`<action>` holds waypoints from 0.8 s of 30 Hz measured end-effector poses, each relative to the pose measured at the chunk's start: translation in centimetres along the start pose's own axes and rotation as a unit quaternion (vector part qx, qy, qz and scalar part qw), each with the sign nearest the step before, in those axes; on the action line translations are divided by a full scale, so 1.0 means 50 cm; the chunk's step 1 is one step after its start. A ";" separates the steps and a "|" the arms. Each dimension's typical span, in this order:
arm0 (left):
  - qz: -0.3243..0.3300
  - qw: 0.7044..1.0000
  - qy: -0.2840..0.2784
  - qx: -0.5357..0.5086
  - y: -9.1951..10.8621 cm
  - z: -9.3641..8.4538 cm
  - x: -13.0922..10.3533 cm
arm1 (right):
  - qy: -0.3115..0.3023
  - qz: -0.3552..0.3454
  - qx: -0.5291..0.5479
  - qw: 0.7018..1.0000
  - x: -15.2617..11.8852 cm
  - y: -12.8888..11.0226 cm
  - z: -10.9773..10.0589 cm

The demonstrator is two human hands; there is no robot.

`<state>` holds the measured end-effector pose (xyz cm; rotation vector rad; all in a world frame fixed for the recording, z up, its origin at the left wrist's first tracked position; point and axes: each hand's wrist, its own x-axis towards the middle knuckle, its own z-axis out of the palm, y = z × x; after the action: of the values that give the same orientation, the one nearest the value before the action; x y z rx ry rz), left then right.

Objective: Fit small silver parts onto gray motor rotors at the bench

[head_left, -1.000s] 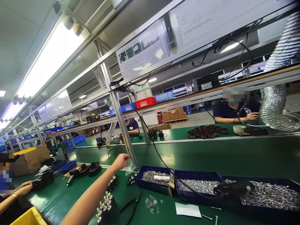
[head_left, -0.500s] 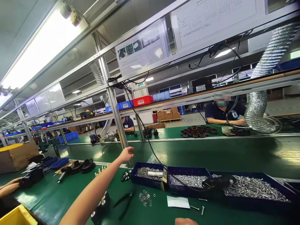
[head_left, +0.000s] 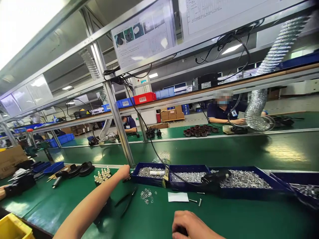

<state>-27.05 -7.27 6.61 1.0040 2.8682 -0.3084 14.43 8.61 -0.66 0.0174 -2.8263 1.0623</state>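
Left hand (head_left: 124,172) is stretched way out across the green worktop (head_left: 224,215), fingers curled in loosely right at the near-left corner of the first blue screw tray (head_left: 147,179). Can't tell if it actually has anything pinched in there, the fingers hide it. Something small and dark sits right under the fingertips but it's too tiny to make out. Just left of that hand there's a cluster of white plastic pegs (head_left: 102,176) standing upright on a dark block.

Right hand (head_left: 191,225) is down at the bottom edge of the view, knuckles up, fingers folded over something dark on the worktop. Looks closed around it but I can't say what the thing is.

Between the two hands: black pliers (head_left: 127,202) lying flat, a little pile of metal washers (head_left: 147,196) just right of them, then a white paper slip (head_left: 178,197) with a couple of loose screws (head_left: 196,201) beside it. A black electric screwdriver (head_left: 214,177) rests across the trays of screws, its cable running up to the frame.

Across the conveyor a co-worker in a dark shirt (head_left: 219,113) sits by a silver flexible duct (head_left: 259,109)
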 end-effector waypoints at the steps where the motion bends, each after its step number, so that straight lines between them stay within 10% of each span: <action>1: -0.003 1.000 0.006 0.004 0.001 0.004 -0.002 | -0.005 0.000 -0.004 1.000 -0.002 -0.004 -0.004; 9: -0.010 0.999 0.031 -0.004 0.004 0.016 -0.019 | -0.007 -0.007 -0.007 1.000 -0.008 -0.013 -0.009; 16: -0.015 0.997 0.035 -0.062 0.004 -0.058 -0.078 | -0.008 0.014 0.013 1.000 -0.004 -0.014 -0.014; 20: 0.141 0.976 -0.034 -0.164 0.090 -0.051 -0.203 | -0.001 0.037 0.038 0.999 0.005 -0.021 -0.011; 24: 0.266 0.928 -0.070 -0.251 0.240 0.042 -0.354 | 0.009 0.085 0.059 0.995 0.018 -0.023 0.010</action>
<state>-5.71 -9.33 5.26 1.4877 2.2334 0.3627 13.52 7.46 -0.17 -0.2252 -2.7847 1.2556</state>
